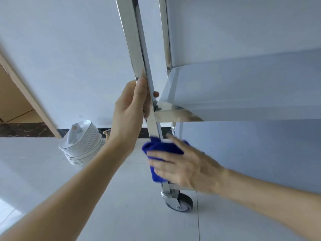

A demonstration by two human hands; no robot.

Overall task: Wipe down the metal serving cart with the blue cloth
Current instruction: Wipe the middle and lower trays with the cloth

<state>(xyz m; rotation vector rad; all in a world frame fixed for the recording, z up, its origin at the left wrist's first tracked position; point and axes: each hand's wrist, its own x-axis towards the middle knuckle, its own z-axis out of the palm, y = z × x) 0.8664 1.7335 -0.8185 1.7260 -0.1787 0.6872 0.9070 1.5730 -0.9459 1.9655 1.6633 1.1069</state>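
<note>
The metal serving cart [234, 101] fills the right half of the view, with its shiny corner post [137, 49] running down to a grey caster wheel [182, 204]. My left hand [130, 112] grips the post just above the middle shelf's corner, thumb on the near face and a fingertip showing behind. Lower down, my right hand [184, 164] holds the blue cloth [159, 150] wrapped round the post, fingers spread over it. The cloth hides that stretch of the post.
A stack of white plates [83, 145] stands on the pale tiled floor left of the cart, near a dark skirting strip. A wooden door frame [26, 94] slants across the far left. A white wall lies behind.
</note>
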